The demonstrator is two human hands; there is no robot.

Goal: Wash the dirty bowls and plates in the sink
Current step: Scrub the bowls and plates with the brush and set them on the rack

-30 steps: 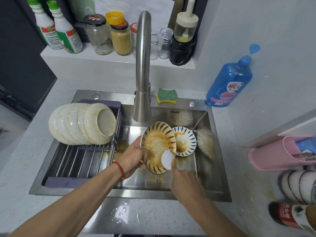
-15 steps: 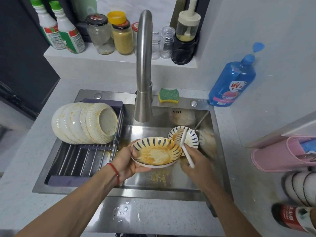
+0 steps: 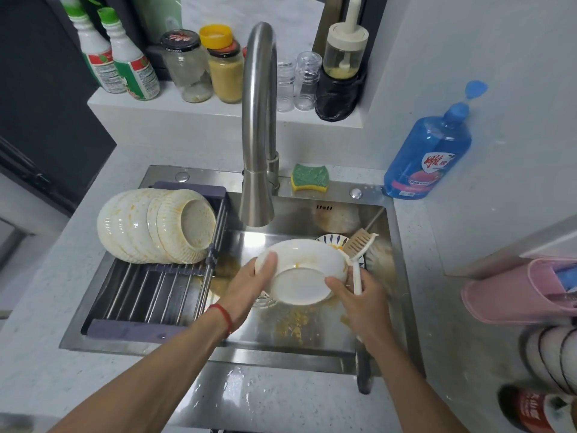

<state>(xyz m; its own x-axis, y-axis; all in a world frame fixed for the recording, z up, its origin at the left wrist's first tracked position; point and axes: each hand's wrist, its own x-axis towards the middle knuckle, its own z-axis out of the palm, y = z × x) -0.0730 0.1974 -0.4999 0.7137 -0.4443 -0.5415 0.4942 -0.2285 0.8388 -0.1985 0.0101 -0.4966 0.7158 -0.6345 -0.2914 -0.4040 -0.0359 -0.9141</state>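
Head-camera footage shows a bowl (image 3: 301, 271) held upside down over the sink (image 3: 312, 339), gripped at its left rim by the left hand (image 3: 249, 285) and steadied at its right edge by the right hand (image 3: 359, 298), whose fingers are also curled around a white dish brush (image 3: 357, 254) with bristles pointing up.

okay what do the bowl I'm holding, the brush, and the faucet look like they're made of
Bowl: probably glazed ceramic, with a glossy white underside and a raised foot ring, streaked with yellow residue.
Brush: likely plastic, with a smooth white handle and stiff tan bristles that could be synthetic or natural.
Faucet: brushed stainless steel by its look, matte grey with soft highlights.
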